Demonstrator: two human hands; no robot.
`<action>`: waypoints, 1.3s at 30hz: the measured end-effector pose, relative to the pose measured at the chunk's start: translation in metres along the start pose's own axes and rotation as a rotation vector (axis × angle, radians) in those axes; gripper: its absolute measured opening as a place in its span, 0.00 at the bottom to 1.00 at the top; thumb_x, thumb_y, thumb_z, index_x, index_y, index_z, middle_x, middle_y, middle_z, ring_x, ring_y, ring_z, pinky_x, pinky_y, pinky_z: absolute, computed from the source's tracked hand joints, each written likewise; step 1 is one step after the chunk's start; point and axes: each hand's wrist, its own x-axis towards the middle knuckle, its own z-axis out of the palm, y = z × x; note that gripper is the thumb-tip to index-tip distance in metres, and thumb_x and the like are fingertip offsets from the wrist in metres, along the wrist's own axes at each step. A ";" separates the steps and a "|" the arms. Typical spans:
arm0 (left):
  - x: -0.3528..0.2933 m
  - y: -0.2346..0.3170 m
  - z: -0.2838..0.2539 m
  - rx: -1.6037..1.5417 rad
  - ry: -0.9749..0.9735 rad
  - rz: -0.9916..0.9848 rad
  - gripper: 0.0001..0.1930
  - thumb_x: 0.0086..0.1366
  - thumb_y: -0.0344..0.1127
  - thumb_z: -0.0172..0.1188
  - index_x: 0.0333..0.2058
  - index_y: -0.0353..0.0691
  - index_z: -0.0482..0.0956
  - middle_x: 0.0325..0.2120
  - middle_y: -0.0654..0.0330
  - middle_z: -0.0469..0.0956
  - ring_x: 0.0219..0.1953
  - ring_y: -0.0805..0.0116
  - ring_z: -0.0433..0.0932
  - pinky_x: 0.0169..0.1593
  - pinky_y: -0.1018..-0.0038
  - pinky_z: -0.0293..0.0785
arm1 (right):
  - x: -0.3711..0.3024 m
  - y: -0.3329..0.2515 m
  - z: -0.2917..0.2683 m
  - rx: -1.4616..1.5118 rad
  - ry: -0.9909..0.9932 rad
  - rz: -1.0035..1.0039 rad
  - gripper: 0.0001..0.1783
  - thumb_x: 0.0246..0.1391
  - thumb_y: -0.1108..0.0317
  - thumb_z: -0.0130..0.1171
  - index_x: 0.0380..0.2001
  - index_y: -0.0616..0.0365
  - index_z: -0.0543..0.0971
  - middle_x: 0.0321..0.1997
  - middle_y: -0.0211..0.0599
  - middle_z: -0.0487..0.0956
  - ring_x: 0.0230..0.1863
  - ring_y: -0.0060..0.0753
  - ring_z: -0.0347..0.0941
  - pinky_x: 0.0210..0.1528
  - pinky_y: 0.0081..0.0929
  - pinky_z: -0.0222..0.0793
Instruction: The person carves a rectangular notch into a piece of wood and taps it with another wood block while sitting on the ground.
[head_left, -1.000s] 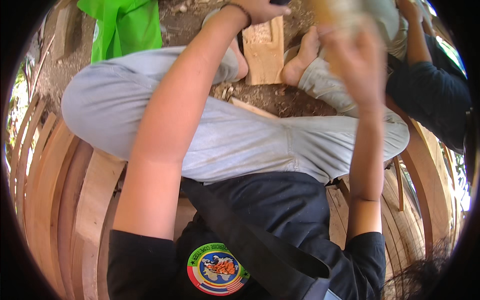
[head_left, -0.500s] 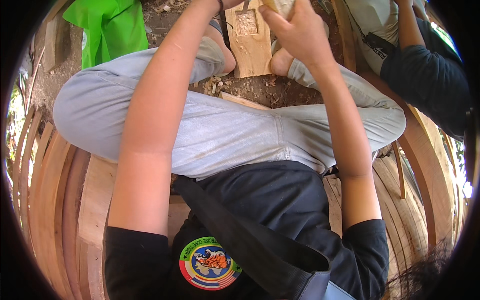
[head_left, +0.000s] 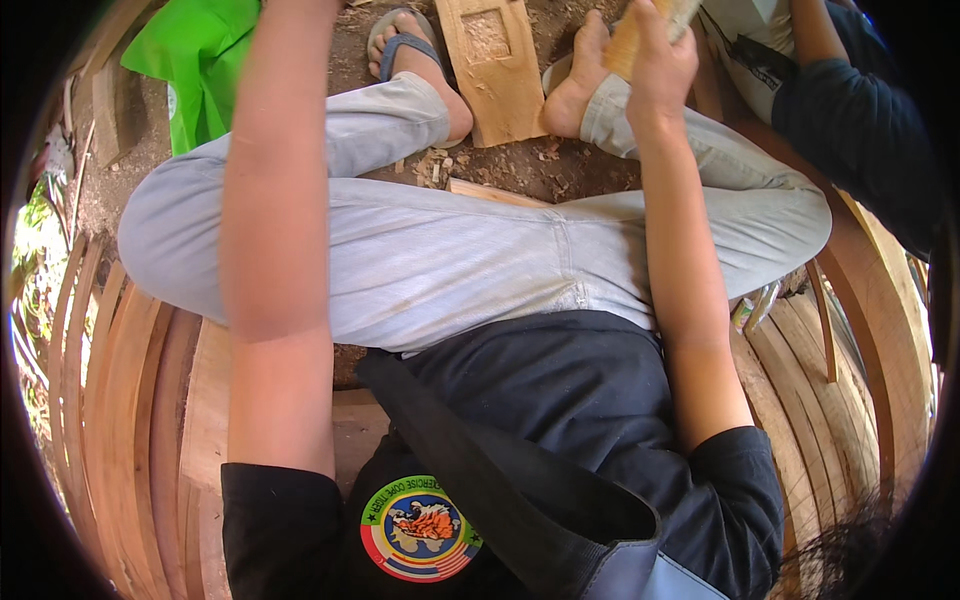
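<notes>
My right hand (head_left: 664, 72) is closed around a thick, pale wooden block (head_left: 626, 48), to the right of the board and above my right foot. The block's upper end runs out of the picture. Between my feet lies a light wooden board (head_left: 507, 108) with a shallow rectangular recess (head_left: 485, 36) cut into it, rough on its floor. My left forearm (head_left: 280, 170) reaches up past the top edge, so my left hand and anything in it are out of sight.
A green bag (head_left: 200, 75) sits at the upper left. Wood chips lie on the dirt ground (head_left: 590, 172). At the right edge another person's dark sleeve (head_left: 850, 140) is close to my knee. Curved-looking planks (head_left: 110, 400) and a long beam (head_left: 850, 300) flank me.
My left hand, earlier at the recess with a chisel-like metal blade, has moved up and left out of view. My right hand has shifted right with the block, away from the board.
</notes>
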 end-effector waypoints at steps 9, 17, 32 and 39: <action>-0.012 -0.114 0.030 0.355 0.005 -0.166 0.15 0.59 0.35 0.74 0.41 0.36 0.82 0.37 0.60 0.84 0.38 0.73 0.81 0.46 0.71 0.79 | -0.019 -0.012 0.000 -0.153 -0.130 -0.033 0.20 0.60 0.61 0.67 0.48 0.64 0.77 0.38 0.32 0.80 0.37 0.22 0.77 0.38 0.23 0.73; -0.016 -0.082 0.063 0.247 -0.088 -0.164 0.20 0.60 0.39 0.73 0.48 0.37 0.82 0.39 0.59 0.85 0.41 0.72 0.82 0.47 0.71 0.79 | -0.052 -0.179 0.015 -0.027 -0.164 -0.546 0.29 0.63 0.54 0.61 0.58 0.65 0.73 0.39 0.46 0.81 0.34 0.27 0.80 0.34 0.26 0.77; -0.011 -0.078 0.057 0.416 -0.039 -0.190 0.21 0.56 0.43 0.76 0.45 0.40 0.85 0.35 0.56 0.87 0.38 0.70 0.84 0.47 0.69 0.80 | 0.004 -0.129 0.025 0.150 -0.538 -0.618 0.14 0.62 0.64 0.62 0.45 0.64 0.79 0.36 0.33 0.80 0.38 0.21 0.77 0.35 0.15 0.70; -0.008 -0.094 0.049 0.342 -0.028 -0.159 0.16 0.58 0.39 0.75 0.39 0.35 0.84 0.34 0.58 0.86 0.37 0.67 0.85 0.44 0.69 0.81 | -0.035 -0.033 -0.014 -0.287 -0.326 -0.161 0.25 0.60 0.52 0.67 0.45 0.64 0.77 0.34 0.36 0.81 0.34 0.26 0.76 0.39 0.29 0.74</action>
